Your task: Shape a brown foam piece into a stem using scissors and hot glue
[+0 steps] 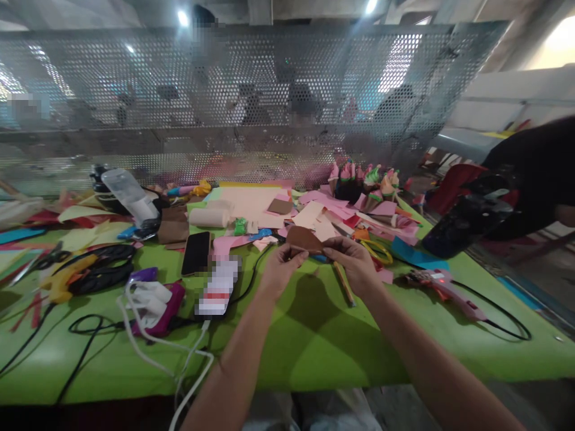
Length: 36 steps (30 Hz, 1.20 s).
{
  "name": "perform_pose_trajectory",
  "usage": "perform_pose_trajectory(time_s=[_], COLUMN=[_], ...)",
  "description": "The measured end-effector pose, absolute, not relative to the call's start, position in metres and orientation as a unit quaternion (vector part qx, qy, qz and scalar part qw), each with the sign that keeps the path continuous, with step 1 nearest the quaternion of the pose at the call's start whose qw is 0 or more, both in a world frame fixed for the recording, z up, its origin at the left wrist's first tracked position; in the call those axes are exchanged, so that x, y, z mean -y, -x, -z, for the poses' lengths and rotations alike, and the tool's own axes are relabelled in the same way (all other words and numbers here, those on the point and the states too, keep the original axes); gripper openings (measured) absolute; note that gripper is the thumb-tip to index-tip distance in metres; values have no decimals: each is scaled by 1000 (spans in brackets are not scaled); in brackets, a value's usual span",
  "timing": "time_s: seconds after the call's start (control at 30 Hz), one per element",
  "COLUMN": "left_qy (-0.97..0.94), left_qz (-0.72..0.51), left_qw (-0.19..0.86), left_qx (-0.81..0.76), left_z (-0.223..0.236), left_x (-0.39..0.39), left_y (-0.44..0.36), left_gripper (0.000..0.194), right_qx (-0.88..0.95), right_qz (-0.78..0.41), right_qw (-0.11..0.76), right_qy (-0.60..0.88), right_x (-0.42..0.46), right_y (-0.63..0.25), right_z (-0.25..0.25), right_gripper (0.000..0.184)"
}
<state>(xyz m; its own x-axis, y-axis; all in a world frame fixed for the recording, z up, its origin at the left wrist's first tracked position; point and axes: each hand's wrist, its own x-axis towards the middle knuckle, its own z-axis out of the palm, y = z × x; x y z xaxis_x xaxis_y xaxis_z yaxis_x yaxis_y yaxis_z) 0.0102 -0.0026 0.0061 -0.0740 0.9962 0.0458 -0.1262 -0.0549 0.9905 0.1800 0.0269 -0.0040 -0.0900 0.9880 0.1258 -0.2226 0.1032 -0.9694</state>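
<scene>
A brown sheet piece [304,238] with a rounded upper edge is held up between my two hands, above the green table. My left hand [284,264] pinches its left corner between thumb and fingers. At the opposite corner, my right hand [350,258] grips it the same way. Whether the piece is paper, foam or felt I cannot tell. A yellow pencil-like stick [344,284] lies on the table just beside my right hand. Yellow-handled scissors [378,251] rest a little further right, partly covered by scraps.
A pink glue gun [453,293] with a red light lies at right, its black cord looping. At left are a power strip [162,311] with white cables, a phone [196,254], a lit phone [219,288] and a yellow glue gun [67,278]. Small cone-shaped crafts [372,176] stand behind.
</scene>
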Motion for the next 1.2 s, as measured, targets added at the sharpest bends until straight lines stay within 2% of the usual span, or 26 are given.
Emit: perform_pose_trajectory(time_s=[0.27,0.43,0.63,0.93,1.2], left_qy=[-475,-458,-478,-461,-477], left_qz=[-558,-588,-570,-587,-590], left_qw=[497,479,486,469,468], left_qx=[-465,-464,-459,-472,-454], left_z=[-7,-4,-4,-1,-1], left_x=[3,0,1,-1,0], left_y=[-8,-8,-10,-10,-9], left_gripper=[31,29,23,25,21], right_qx=[484,470,487,513,519], right_qz=[-545,-575,-559,-508,-533], right_qw=[568,551,554,566,541], right_qy=[383,380,379,399,392], right_x=[-26,-26,-28,-27,-27], right_y=[-183,-184,-182,-183,-181], right_z=[-2,-2,1,4,9], right_gripper=[28,31,31,32,37])
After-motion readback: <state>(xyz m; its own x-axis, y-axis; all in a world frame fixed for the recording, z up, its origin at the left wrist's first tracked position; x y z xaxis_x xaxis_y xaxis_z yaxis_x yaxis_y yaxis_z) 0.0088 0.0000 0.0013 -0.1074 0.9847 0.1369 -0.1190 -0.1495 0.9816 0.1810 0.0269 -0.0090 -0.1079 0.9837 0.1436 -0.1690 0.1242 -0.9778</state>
